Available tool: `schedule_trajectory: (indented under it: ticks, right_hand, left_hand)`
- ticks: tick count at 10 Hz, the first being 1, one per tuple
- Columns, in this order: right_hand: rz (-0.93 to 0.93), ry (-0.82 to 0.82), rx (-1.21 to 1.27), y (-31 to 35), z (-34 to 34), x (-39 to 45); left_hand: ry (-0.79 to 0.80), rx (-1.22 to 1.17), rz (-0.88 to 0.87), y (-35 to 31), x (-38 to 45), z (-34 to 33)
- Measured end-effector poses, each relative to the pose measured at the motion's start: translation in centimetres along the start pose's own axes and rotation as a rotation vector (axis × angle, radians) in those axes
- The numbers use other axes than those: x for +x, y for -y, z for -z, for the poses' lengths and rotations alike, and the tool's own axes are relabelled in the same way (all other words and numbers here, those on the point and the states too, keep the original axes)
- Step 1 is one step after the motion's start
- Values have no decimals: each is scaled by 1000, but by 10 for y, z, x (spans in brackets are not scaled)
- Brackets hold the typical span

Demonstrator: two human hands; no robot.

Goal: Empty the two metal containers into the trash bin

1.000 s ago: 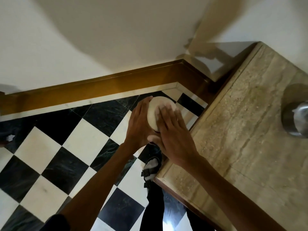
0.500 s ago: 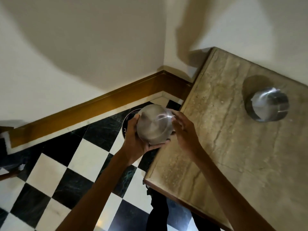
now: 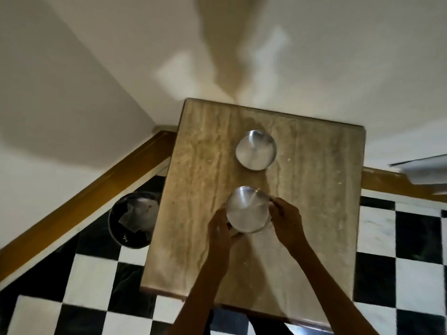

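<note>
A round metal container (image 3: pixel 247 209) is over the middle of the stone table (image 3: pixel 198 213), gripped at its sides by my left hand (image 3: pixel 219 229) and my right hand (image 3: pixel 286 220). Its inside looks bare and shiny. A second metal container (image 3: pixel 256 150) stands on the table behind it, apart from my hands, and also looks bare inside. The black trash bin (image 3: pixel 131 220) stands on the floor left of the table, with crumpled white paper in it.
The table stands against a white wall with a wooden skirting board (image 3: pixel 79 204). The floor is black and white checkered tile (image 3: pixel 79 281). A white object's edge (image 3: pixel 425 172) juts in at the right.
The container was held over the bin by the table's left edge; now both hands have brought it back over the table, in front of the second container. The view swung right.
</note>
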State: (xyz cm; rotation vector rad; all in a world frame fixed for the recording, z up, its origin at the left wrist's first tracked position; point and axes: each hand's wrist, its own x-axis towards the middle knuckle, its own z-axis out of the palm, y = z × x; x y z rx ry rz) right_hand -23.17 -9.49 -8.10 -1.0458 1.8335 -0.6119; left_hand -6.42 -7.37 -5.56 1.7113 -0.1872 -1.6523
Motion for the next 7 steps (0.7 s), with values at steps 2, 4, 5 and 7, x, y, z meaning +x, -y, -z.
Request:
schedule_trajectory:
  ticks: [2, 4, 5, 7]
  right_hand:
    - [3, -133, -85, -27, 75, 55]
    - [7, -186, -76, -29, 111, 99]
    - [26, -198, -54, -22, 116, 110]
    - [-41, -269, 70, -3, 109, 109]
  left_hand:
    - [4, 17, 0, 14, 11, -104]
    - [-35, -64, 66, 4, 32, -167]
    - [-39, -84, 28, -2, 40, -182]
    - [-74, -85, 20, -19, 36, -188]
